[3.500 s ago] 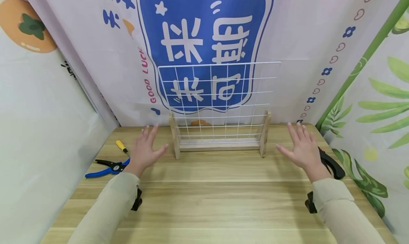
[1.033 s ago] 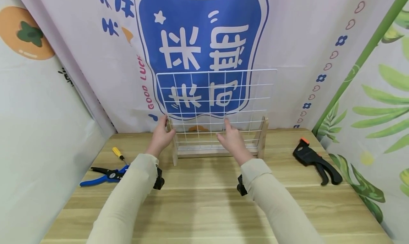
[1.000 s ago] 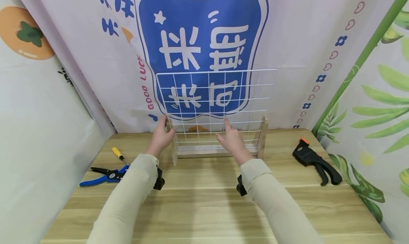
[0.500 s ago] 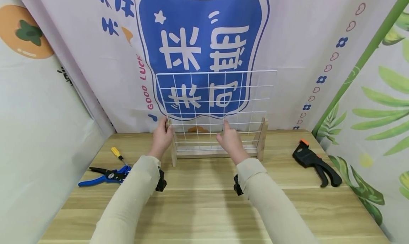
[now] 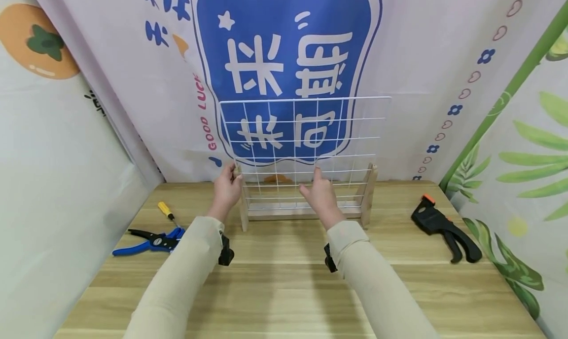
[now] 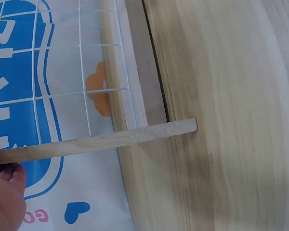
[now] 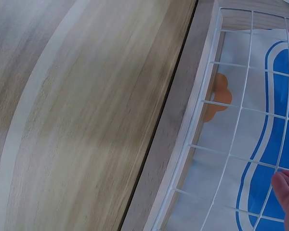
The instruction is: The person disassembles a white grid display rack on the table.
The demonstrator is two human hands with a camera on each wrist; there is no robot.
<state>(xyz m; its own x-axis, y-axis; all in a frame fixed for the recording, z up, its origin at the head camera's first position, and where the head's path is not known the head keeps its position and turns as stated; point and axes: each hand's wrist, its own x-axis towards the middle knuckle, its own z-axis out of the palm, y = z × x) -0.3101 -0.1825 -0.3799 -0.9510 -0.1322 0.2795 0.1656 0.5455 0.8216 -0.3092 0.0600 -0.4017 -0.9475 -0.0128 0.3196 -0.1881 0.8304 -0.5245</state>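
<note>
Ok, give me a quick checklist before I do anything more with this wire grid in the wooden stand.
1. Left hand grips the stand's left post: ok.
2. Right hand on the wire grid: ok; firmness of hold: cannot tell.
3. Grid upright in the wooden stand: ok.
4. Grid's bottom edge seated fully: cannot tell.
5. Clamp, pliers and screwdriver away from the stand: ok.

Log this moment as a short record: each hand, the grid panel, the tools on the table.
left hand: grips the left upright of the wooden stand
right hand: fingers on the white wire grid
grid: upright in the stand
left of stand: yellow screwdriver, blue pliers
right of stand: black clamp
surface: wooden table
</note>
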